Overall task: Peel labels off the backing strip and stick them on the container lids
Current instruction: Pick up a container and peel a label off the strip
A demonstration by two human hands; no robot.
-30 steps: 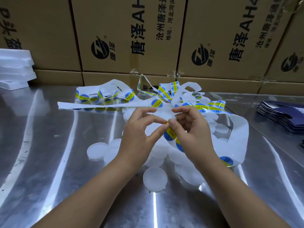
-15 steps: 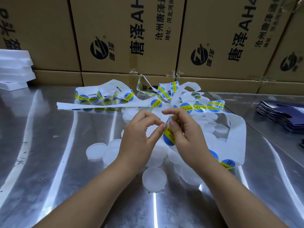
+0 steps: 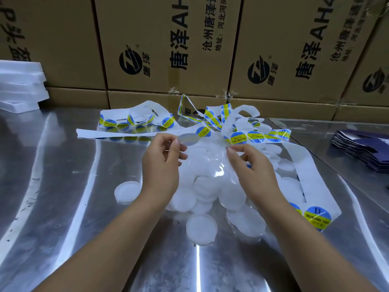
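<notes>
1. Step in hand, as far as I can tell: one label is off the strip and hasn't landed on a lid yet. It's a blurry greyish disc just above the middle of the frame, so I'm guessing we're seeing its sticky back.
2. Left hand: narrow grip, thumb and fingertips pinching that label by its edge, held up over the far side of the lid pile.
3. Right hand: fingers curled, and it looks like it's pinching the backing strip right where the printed labels run out. The exact contact is hidden under the fingers, so I'm not 100% sure.
4. The rest of the strip is a tangled mess across the upper middle of the frame, and it loops down to the lower right, where a couple of blue-and-yellow labels are still on it.
5. The lids are a heap of plain white discs on the shiny worktop, between and below the hands. None I can see has a label on it. One loose lid sits apart, nearest the camera.
6. Next move, my guess: pick one lid lying flat, bring the label down sticky side first and centred, then press it smooth. The lids overlap and will probably slide, so the right hand may need to steady one.
</notes>
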